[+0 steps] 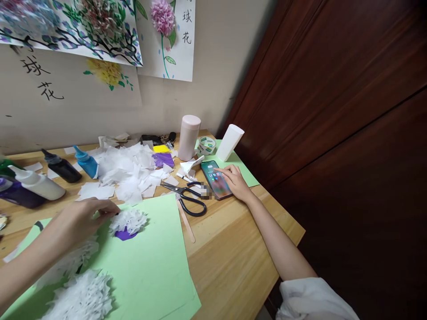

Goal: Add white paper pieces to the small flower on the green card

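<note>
A wooden table (230, 253) bears the green paper (153, 249); white scraps (123, 164) lie beyond that paper. Above its far edge, the left hand (83, 218) narrows its fingers at a ruffled white flower (130, 221), grip unclear. Right of the paper, the right hand (236, 184), loosely open, touches a phone (215, 180). Scissors (187, 192) lie by its far right corner.

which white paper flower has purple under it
The white flower by the left hand; a purple piece juts from its near edge. The front flower and half-hidden one show none.
</note>
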A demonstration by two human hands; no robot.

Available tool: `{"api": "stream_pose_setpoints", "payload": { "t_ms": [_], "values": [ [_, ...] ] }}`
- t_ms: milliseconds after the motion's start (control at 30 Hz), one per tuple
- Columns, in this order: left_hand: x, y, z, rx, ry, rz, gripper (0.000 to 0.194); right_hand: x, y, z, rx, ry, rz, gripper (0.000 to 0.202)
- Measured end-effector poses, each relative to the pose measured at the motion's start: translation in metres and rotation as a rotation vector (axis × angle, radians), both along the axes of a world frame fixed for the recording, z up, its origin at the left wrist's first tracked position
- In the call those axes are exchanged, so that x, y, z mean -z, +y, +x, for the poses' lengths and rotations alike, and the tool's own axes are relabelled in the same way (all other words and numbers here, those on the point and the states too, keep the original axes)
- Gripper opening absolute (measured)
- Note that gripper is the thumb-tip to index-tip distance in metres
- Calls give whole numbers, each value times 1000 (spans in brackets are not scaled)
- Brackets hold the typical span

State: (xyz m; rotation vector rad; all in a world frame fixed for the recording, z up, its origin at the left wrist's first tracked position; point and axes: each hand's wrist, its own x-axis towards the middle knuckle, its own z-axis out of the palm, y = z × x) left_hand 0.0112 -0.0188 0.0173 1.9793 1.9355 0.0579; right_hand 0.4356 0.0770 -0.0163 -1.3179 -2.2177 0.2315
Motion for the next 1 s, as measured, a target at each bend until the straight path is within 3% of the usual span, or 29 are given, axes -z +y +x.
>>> {"api": "stream_pose_setpoints", "payload": {
  "t_ms": [233,400,700,1000],
  "values": [
    [-5,0,4,-7,-25,4,36,3,1,1,61,-110,7,36],
    [-7,-2,4,13,-30,12,35,1,0,1,91,-49,17,39],
    [-4,-1,3,29,-22,9,34,-4,-7,-7,-86,158,-59,31],
    [-3,-1,1,31,-3,-1,34,0,-3,-14,-133,21,-88,34]
  ]
}}
